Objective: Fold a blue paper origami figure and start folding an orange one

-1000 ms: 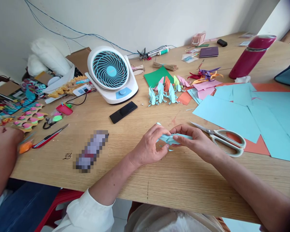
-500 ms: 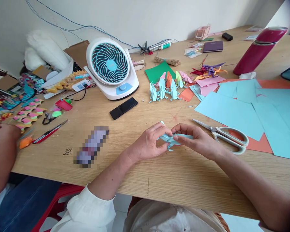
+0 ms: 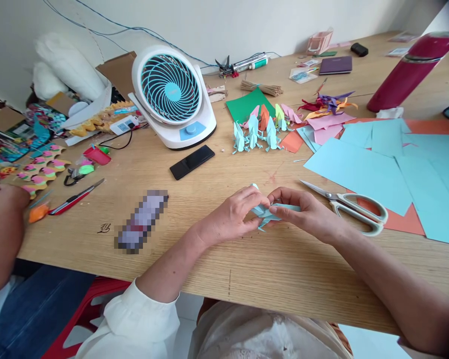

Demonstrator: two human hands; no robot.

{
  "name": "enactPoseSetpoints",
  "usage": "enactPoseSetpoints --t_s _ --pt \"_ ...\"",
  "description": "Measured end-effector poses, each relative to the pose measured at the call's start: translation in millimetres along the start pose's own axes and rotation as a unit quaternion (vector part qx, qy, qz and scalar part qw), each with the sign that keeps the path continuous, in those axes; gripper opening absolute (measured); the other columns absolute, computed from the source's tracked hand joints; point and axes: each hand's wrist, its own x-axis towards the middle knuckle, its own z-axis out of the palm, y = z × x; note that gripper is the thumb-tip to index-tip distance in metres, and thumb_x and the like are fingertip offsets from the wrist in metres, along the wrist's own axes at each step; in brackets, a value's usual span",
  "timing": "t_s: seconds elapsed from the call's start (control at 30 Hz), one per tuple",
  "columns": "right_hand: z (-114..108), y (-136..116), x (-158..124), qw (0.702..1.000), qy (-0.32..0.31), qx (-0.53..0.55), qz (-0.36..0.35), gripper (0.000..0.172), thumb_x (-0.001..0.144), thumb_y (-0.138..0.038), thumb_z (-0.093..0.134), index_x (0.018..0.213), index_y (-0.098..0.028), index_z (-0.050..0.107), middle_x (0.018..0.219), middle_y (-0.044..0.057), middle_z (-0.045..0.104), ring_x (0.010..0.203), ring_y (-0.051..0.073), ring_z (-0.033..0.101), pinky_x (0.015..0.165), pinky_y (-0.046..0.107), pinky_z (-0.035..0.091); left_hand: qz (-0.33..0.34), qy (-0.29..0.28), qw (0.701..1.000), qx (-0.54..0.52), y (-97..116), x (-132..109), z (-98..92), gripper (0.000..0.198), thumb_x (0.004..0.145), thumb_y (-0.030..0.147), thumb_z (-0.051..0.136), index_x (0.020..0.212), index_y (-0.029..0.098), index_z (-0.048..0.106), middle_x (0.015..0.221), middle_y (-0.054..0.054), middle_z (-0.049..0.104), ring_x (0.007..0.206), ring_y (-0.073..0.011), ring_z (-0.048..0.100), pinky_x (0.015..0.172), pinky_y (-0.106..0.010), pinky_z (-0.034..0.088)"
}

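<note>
Both hands meet just beside the scissors (image 3: 353,207), off their blade tips and low over the wooden table (image 3: 247,269). The left hand (image 3: 234,217) curls its fingers tight, pinching one end of a light-blue paper figure (image 3: 273,212). The right hand (image 3: 310,214) nips the other end between thumb and forefinger. The figure sits between the two hands. A row of folded paper animals (image 3: 254,137) stands well beyond the scissors.

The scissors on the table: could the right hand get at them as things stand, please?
Probably yes: the scissors lie just beside the right hand with nothing between, though that hand now pinches the folded blue paper.
</note>
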Motion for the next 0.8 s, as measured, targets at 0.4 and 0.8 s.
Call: enactPoseSetpoints --t_s 0.4,0.8 --pt "2.5 4.2 1.5 1.0 0.025 0.016 0.01 0.029 0.084 -0.045 0.07 0.095 -0.019 0.064 0.087 0.002 0.064 0.081 0.018 0.063 0.076 0.032 0.051 -0.023 -0.013 1.0 -0.014 -0.6 -0.1 -0.6 0.028 0.081 0.005 0.062 0.104 0.02 0.055 0.102 -0.004 0.059 0.105 -0.0208 0.056 0.093 -0.037 0.05" --pt "8.3 11.3 5.2 0.991 0.049 0.12 0.038 0.031 0.08 -0.046 0.074 0.092 -0.019 0.063 0.09 0.003 0.061 0.084 0.017 0.061 0.077 0.031 0.054 -0.023 -0.001 1.0 -0.012 -3.6 -0.4 5.6 0.033 0.079 0.007 0.065 0.105 0.021 0.052 0.102 -0.004 0.059 0.103 -0.0212 0.057 0.092 -0.037 0.05"
